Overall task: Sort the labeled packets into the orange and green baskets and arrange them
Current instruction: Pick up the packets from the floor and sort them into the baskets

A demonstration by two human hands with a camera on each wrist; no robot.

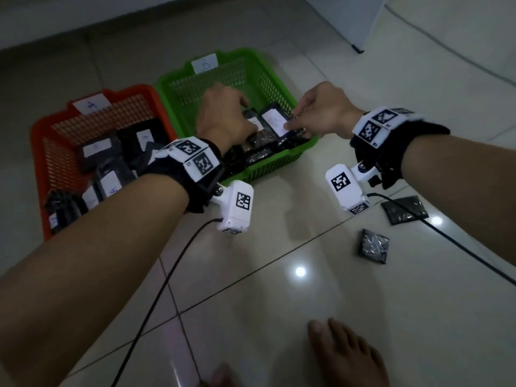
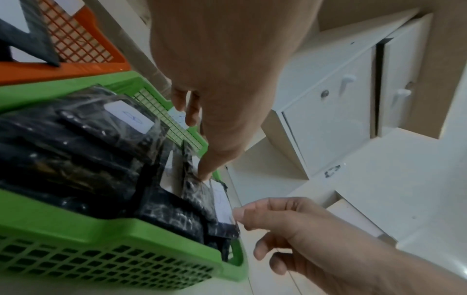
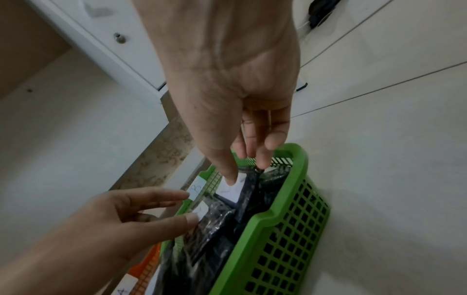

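Observation:
The green basket (image 1: 170,79) (image 2: 76,225) (image 3: 299,159), tagged B, holds several black packets with white labels. Left of it, the orange basket (image 1: 36,141) (image 2: 63,71), tagged A, also holds several labeled packets. Both hands are inside the green basket. My right hand (image 1: 291,121) (image 3: 247,171) pinches an upright packet (image 1: 275,121) (image 3: 235,189) at its top, thumb on the label. My left hand (image 1: 240,118) (image 2: 197,147) has straight fingers, and its thumb touches the top of the neighbouring packet (image 1: 255,125) (image 3: 215,219).
Two loose black packets (image 1: 405,209) (image 1: 372,245) lie on the tiled floor to the right, near a black cable (image 1: 460,247). A bare foot (image 1: 343,356) is at the bottom. A white cabinet (image 1: 349,18) stands behind the baskets.

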